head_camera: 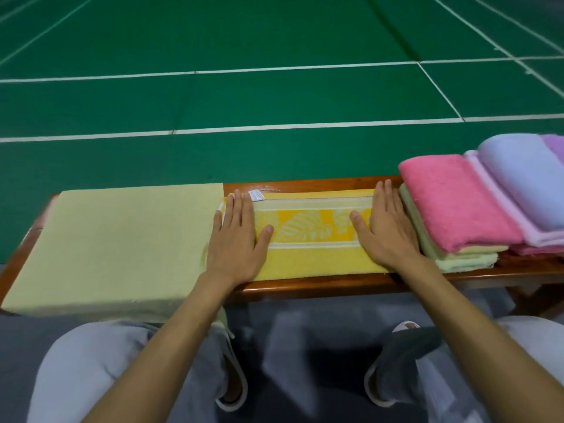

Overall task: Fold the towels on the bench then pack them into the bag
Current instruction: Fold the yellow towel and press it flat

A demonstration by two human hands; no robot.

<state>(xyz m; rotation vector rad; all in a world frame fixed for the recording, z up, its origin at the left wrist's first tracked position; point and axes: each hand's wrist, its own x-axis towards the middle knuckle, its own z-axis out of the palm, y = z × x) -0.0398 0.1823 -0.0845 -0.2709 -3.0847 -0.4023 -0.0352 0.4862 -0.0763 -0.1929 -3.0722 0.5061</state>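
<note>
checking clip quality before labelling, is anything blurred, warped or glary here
Head view: the wide angle bends the court lines and the bench edge; in the same view the pale yellow towel is soft at its near edge, as are the lilac towels at far right; the left hand, right hand and patterned yellow towel are sharp; light is even, with a faint sheen on the bench front.

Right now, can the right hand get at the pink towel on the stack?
Probably yes. The right hand lies flat on the yellow patterned towel, right beside the stack; the pink towel is on top, its near side uncovered.
</note>
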